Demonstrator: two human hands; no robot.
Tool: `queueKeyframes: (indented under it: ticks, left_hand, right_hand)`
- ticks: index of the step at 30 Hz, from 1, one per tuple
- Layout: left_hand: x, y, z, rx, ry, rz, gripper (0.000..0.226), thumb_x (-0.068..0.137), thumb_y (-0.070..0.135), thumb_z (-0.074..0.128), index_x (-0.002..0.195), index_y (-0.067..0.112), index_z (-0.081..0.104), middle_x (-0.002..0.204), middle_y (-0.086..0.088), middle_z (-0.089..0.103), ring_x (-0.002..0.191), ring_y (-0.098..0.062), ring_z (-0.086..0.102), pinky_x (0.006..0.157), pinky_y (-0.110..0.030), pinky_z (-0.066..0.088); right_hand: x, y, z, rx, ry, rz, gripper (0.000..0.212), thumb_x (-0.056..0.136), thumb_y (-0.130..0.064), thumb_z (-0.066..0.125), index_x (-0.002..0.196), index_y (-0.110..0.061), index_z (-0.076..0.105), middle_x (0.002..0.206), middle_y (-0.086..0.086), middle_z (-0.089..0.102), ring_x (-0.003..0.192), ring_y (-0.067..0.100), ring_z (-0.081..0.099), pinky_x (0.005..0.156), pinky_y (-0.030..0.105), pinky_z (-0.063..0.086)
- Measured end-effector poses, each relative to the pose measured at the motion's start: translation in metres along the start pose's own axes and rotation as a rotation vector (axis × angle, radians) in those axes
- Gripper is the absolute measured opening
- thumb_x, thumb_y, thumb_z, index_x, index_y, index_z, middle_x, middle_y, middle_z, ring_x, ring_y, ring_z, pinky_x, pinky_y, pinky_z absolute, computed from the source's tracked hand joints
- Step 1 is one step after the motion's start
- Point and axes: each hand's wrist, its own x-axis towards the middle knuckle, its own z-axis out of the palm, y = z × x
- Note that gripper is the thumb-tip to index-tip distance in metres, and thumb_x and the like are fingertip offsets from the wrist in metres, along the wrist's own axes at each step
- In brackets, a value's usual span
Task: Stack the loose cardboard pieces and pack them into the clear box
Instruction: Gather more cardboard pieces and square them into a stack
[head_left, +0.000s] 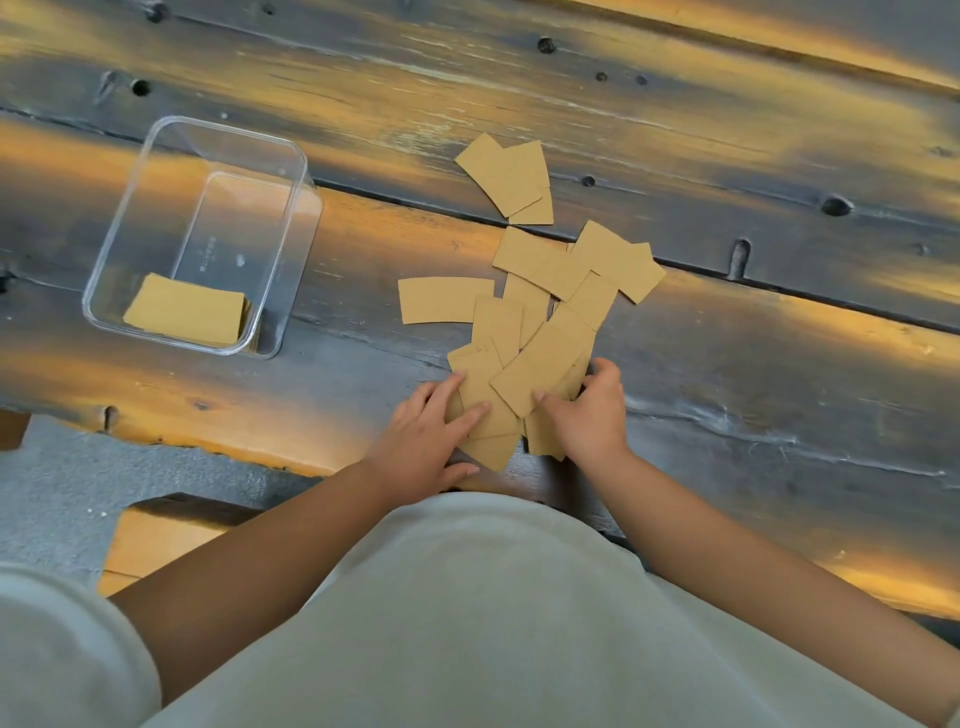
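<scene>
— Cardboard pieces (540, 358): where are they found?
— Overlapped loosely on the wooden table (727, 395), nearest the body. The near end of the heap is pressed flat by the left hand (431, 436), fingers spread; its right edge is gripped by the curled right hand (592, 410).
— And farther off?
— Two pieces (511, 176) lie apart. To the left, a small stack (187, 309) is held in the clear box (130, 208).
</scene>
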Motion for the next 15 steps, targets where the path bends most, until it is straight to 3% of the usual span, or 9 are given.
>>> queueKeyframes:
  ticks: [4,9,12,15]
  left_hand:
    - [0.002,0.002,0.004,0.026,0.018,0.041,0.070,0.082,0.048,0.067,0.143,0.038,0.036,0.154,-0.012,0.020,0.128,-0.036,0.028,0.098,-0.052,0.038]
    - [0.003,-0.001,0.000,0.015,0.021,0.069,0.066,0.081,0.047,0.069,0.140,0.038,0.041,0.152,-0.012,0.024,0.128,-0.037,0.029,0.098,-0.052,0.037]
    - [0.005,-0.004,-0.002,-0.020,0.024,0.081,0.060,0.076,0.049,0.074,0.128,0.032,0.050,0.147,-0.015,0.028,0.127,-0.037,0.030,0.097,-0.054,0.040]
    - [0.010,-0.010,-0.005,-0.018,0.024,0.123,0.060,0.071,0.055,0.076,0.120,0.029,0.053,0.148,-0.017,0.024,0.127,-0.038,0.030,0.100,-0.053,0.040]
  right_hand:
    - [0.000,-0.014,0.014,0.108,-0.050,0.185,0.068,0.073,-0.029,0.078,0.125,-0.012,0.038,0.106,0.000,0.054,0.100,0.023,0.056,0.076,0.034,0.044]
    - [0.001,-0.015,0.019,0.062,-0.140,0.194,0.043,0.073,-0.027,0.076,0.109,-0.016,0.055,0.104,0.002,0.064,0.095,0.023,0.060,0.083,0.040,0.052]
    - [-0.001,-0.013,0.017,0.132,-0.203,0.193,0.028,0.072,-0.019,0.077,0.097,-0.022,0.064,0.097,0.000,0.070,0.087,0.020,0.065,0.082,0.041,0.055]
    - [0.002,-0.014,0.009,0.049,-0.275,0.141,0.026,0.069,-0.020,0.080,0.091,-0.024,0.065,0.092,-0.003,0.071,0.086,0.019,0.066,0.082,0.042,0.055]
